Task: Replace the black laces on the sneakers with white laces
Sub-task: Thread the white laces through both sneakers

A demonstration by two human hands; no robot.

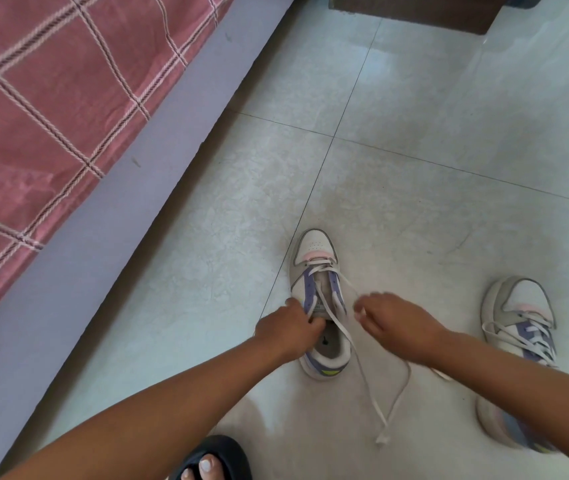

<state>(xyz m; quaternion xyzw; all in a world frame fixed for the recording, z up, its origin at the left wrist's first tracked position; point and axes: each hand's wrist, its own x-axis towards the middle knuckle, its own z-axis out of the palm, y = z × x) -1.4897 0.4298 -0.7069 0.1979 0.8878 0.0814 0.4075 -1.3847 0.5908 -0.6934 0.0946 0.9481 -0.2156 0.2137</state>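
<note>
A white and purple sneaker [314, 251] stands on the tiled floor, toe pointing away from me. A white lace [366, 379] runs through its lowest eyelets, and its loose ends trail over the floor toward me. My left hand [290, 329] grips the sneaker's left eyelet flap beside the tongue. My right hand [394, 323] pinches a strand of the white lace just right of the shoe. A second sneaker [522, 313] lies at the right, laced in white, partly hidden by my right forearm.
A bed with a pink plaid cover [51, 109] and a purple side panel [110, 230] fills the left. A dark brown piece of furniture [414, 8] stands at the top. My foot in a black slipper [212, 459] shows at the bottom edge.
</note>
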